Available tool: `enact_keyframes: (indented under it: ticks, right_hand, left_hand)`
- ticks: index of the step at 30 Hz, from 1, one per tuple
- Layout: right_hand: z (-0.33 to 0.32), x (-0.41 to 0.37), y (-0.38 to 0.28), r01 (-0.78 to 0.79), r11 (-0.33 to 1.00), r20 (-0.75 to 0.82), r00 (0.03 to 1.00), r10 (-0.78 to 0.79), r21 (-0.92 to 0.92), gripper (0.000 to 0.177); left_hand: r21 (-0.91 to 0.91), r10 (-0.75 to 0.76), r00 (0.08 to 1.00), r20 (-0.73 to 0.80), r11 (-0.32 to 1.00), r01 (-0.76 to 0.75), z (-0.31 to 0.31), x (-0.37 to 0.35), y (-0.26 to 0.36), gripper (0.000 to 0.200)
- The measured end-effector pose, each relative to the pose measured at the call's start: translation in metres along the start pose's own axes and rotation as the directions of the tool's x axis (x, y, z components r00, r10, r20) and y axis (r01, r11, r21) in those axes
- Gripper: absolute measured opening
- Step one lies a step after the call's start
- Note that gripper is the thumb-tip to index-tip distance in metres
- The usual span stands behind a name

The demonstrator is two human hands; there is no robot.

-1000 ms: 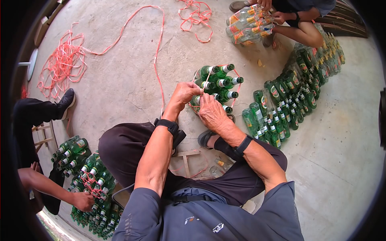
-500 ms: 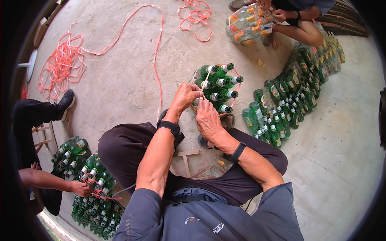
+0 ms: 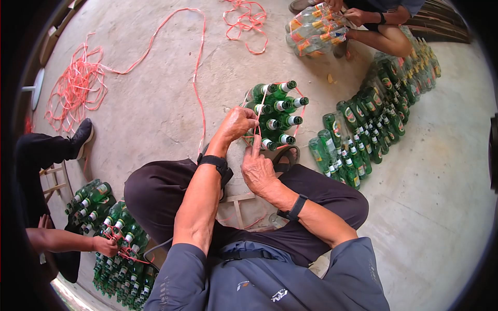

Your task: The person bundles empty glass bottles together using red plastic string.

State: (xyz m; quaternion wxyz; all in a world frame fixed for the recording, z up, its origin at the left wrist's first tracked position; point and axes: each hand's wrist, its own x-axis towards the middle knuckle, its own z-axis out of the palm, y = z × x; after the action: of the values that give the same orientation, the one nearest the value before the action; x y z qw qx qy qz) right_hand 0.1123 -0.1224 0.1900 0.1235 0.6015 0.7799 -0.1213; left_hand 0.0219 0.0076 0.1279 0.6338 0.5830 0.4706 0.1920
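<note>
Green bottles (image 3: 282, 105) stood in a compact cluster on the concrete floor (image 3: 415, 207), directly ahead of our hands. Their glass was smooth and translucent, with rounded shoulders, narrow cylindrical necks and pale neck labels. Flat, pinkish twine (image 3: 263, 98) crossed the near left part of the cluster; more of it looped around the outer right side. Our left hand (image 3: 239, 123) was clamped on the twine between thumb and fingers. Our right hand (image 3: 259, 172) had its index finger extended to the strand, below the left; we could not tell whether its fingertips were together or apart. A tangled twine heap (image 3: 78, 85) lay on the rough floor at upper left. To our right, stacked bottles (image 3: 365, 109) formed a long, curved bank. A co-worker's hand (image 3: 106, 246) held knotted red cord (image 3: 127, 252) over bundled bottles (image 3: 124, 269) at lower left.
</note>
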Motion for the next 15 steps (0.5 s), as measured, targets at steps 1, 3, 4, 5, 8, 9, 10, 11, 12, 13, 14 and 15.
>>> enact_keyframes:
  ticks: [1, 3, 4, 5, 8, 9, 10, 11, 12, 13, 14, 15]
  right_hand:
    - [-0.001, 0.001, -0.001, 0.013, 1.000, 0.007, 1.000, -0.012, -0.027, 0.048]
    - [0.001, 0.003, -0.004, 0.023, 0.998, 0.016, 1.000, -0.022, -0.053, 0.048]
    - [0.003, 0.004, -0.006, -0.001, 1.000, 0.034, 0.999, 0.001, 0.016, 0.044]
    - [0.005, 0.005, -0.006, -0.026, 0.996, 0.054, 0.998, 0.021, 0.084, 0.041]
    - [-0.016, 0.010, -0.005, -0.052, 0.958, -0.008, 0.998, 0.056, 0.284, 0.048]
    - [-0.018, 0.014, -0.003, -0.055, 0.957, -0.006, 0.998, 0.059, 0.283, 0.048]
    - [-0.019, 0.019, -0.001, -0.049, 0.935, -0.092, 0.992, 0.087, 0.350, 0.051]
    - [-0.021, 0.024, 0.000, -0.037, 0.909, -0.176, 0.977, 0.120, 0.415, 0.055]
    - [-0.025, 0.027, 0.000, -0.058, 0.901, -0.212, 0.964, 0.163, 0.430, 0.061]
    - [-0.023, 0.029, -0.001, -0.060, 0.900, -0.212, 0.963, 0.166, 0.432, 0.061]
    - [-0.020, 0.031, -0.001, -0.044, 0.889, -0.279, 0.941, 0.190, 0.456, 0.056]
    - [-0.016, 0.032, 0.000, -0.028, 0.878, -0.342, 0.915, 0.215, 0.478, 0.051]
  left_hand:
    - [0.000, 0.000, 1.000, 0.002, 1.000, 0.000, 0.000, 0.000, 0.000, 0.016]
    - [0.018, -0.019, 1.000, -0.014, 1.000, 0.019, 0.000, -0.001, 0.003, 0.016]
    - [0.019, -0.019, 1.000, -0.011, 1.000, 0.019, -0.001, -0.002, 0.005, 0.016]
    - [0.046, 0.002, 1.000, -0.002, 0.999, -0.002, -0.003, -0.002, 0.007, 0.017]
    - [0.070, 0.017, 1.000, 0.002, 0.997, -0.017, -0.004, -0.001, 0.005, 0.018]
    - [0.067, 0.012, 1.000, -0.006, 0.998, -0.011, -0.004, 0.000, 0.002, 0.018]
    - [0.072, -0.032, 1.000, 0.001, 0.997, 0.031, -0.005, 0.003, -0.001, 0.018]
    - [0.073, -0.032, 0.999, 0.005, 0.997, 0.031, -0.006, 0.004, -0.004, 0.018]
    - [0.076, -0.047, 0.999, 0.001, 0.996, 0.047, -0.007, 0.005, -0.005, 0.018]
    - [0.078, -0.063, 0.998, -0.005, 0.995, 0.063, -0.008, 0.005, -0.006, 0.018]
    - [0.078, -0.041, 0.999, 0.003, 0.996, 0.040, -0.010, 0.005, -0.007, 0.018]
    - [0.079, -0.041, 0.999, 0.006, 0.996, 0.040, -0.010, 0.003, -0.008, 0.018]
